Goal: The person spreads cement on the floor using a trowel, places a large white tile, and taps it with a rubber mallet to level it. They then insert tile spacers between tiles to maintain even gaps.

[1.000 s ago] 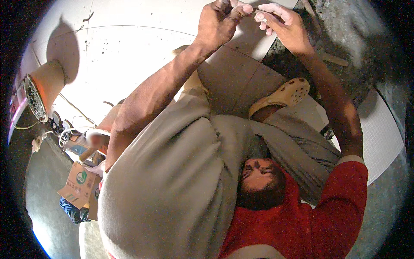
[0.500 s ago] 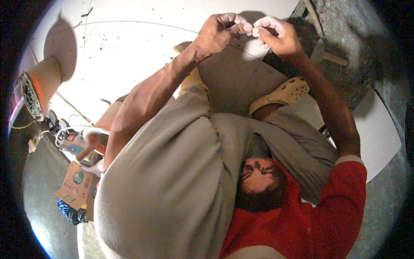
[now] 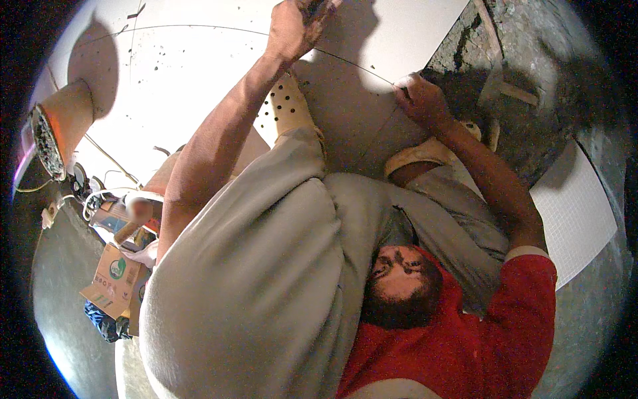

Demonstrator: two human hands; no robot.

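My left hand (image 3: pixel 296 30) is over the pale floor tiles (image 3: pixel 199 73) at the top of the view; its fingers are partly cut off by the edge and shaded. My right hand (image 3: pixel 423 103) is lower and to the right, at the tile joint beside the tile's dark edge. Its fingers are curled together, with the fingertips at the joint. Whatever they pinch is too small to make out. The two hands are well apart. Dark crumbs lie scattered on the tiles.
At left an orange bucket (image 3: pixel 70 123) with a crusted inside lies tipped. Below it are cables and a cardboard box (image 3: pixel 114 279). To the right are rough bare ground, a trowel-like tool (image 3: pixel 515 92) and a white grid-backed tile (image 3: pixel 578 213). My pale clog (image 3: pixel 282 110) rests on the tiles.
My hands were together, fingertips meeting; they have parted. The left moved up and left, and the right came down to the tile joint.
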